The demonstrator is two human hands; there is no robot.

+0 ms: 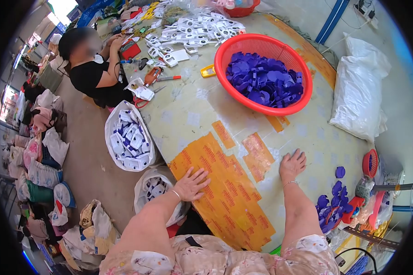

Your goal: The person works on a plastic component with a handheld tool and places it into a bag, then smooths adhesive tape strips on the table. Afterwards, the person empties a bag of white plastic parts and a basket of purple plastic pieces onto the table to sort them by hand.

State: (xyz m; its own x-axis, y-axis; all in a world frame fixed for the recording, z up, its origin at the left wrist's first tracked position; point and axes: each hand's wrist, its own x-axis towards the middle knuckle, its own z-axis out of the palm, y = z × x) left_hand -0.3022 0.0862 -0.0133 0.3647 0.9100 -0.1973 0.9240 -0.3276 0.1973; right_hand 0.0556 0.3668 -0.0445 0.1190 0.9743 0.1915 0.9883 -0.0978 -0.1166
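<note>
Red basket (244, 11) cropped at top; both hands (191, 184) (293, 166) lie spread, released, on table (183, 110).

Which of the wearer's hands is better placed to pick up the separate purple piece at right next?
Probably the right hand: it rests empty on the table, nearer the separate purple piece. The left hand, also empty, lies farther away, on the orange patch.
</note>
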